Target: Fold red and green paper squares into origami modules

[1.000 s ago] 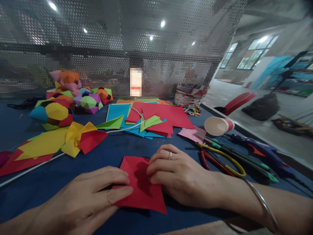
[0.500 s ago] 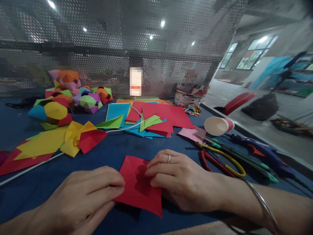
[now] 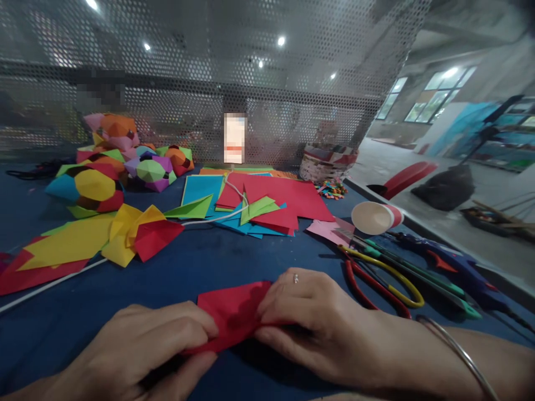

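A sheet of red paper is held between my two hands, low over the dark blue table. My left hand pinches its near left edge between thumb and fingers. On the right edge, my right hand is closed in the same way; a ring and a bracelet show on that arm. The near edge of the paper looks bent up, but my fingers cover parts of it. Ahead lies a pile of red, blue and green paper.
Folded paper balls are stacked at the far left, near yellow paper pieces and a white cable. To the right are scissors, a box cutter, a glue gun, a paper cup and a basket.
The red paper lay nearly flat before; now it is tilted and its near edge is bent up. My right hand has moved slightly down and now grips the paper's right edge.
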`<state>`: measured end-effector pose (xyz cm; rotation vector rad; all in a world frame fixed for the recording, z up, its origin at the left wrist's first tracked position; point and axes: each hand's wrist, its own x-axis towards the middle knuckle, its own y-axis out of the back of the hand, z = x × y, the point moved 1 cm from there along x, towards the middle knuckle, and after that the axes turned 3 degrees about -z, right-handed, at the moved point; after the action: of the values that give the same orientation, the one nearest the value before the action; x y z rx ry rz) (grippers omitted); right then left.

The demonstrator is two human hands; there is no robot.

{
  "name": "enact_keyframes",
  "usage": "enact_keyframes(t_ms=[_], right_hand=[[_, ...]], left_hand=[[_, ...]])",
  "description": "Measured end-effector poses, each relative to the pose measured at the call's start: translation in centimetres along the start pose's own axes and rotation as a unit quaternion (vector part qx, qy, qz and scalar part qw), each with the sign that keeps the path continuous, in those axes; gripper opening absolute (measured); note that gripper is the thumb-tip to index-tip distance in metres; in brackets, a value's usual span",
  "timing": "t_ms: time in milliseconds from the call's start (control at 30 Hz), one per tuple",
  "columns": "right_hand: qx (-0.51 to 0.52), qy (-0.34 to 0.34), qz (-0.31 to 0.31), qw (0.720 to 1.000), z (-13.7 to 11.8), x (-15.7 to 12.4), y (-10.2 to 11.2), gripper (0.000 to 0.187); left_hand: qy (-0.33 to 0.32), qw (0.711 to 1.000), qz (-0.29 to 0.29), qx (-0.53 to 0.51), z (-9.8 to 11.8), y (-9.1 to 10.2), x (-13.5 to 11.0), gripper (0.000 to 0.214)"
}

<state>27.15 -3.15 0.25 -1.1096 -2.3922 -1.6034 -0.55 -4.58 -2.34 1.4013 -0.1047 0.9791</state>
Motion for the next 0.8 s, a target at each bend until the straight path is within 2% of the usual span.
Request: enact_keyframes(t_ms=[67,167,267,367,500,633,800], right_hand=[[0.028,-0.068,0.001,0.997,-0.6,0.1,0.1,0.024],[0.031,-0.133,0.011,0.991,-0.9,0.1,-0.2,0.035],[0.006,-0.186,0.017,0.982,-0.6,0.2,-0.8,0.044],[-0.039,-0.215,0.002,0.976,-0.4,0.3,-1.3,0.04],[-0.101,-0.224,0.007,0.969,-0.1,0.2,-1.7,0.029],[-0.122,-0.216,0.006,0.969,0.3,0.2,-1.9,0.035],[-0.107,-0.215,0.005,0.971,0.4,0.2,-1.8,0.036]], left_hand=[[0.023,0.998,-0.01,-0.065,-0.2,0.0,0.4,0.012],[0.045,0.989,-0.039,-0.136,-0.7,-0.3,0.8,0.017],[0.057,0.99,-0.043,-0.125,-1.2,-0.7,0.8,0.017],[0.069,0.992,-0.042,-0.097,-1.5,-1.1,0.6,0.018],[0.077,0.994,-0.035,-0.07,-1.4,-1.4,0.4,0.022],[0.102,0.994,-0.031,-0.04,-1.5,-1.6,0.4,0.026],[0.087,0.996,-0.018,-0.005,-1.8,-1.7,0.0,0.017]])
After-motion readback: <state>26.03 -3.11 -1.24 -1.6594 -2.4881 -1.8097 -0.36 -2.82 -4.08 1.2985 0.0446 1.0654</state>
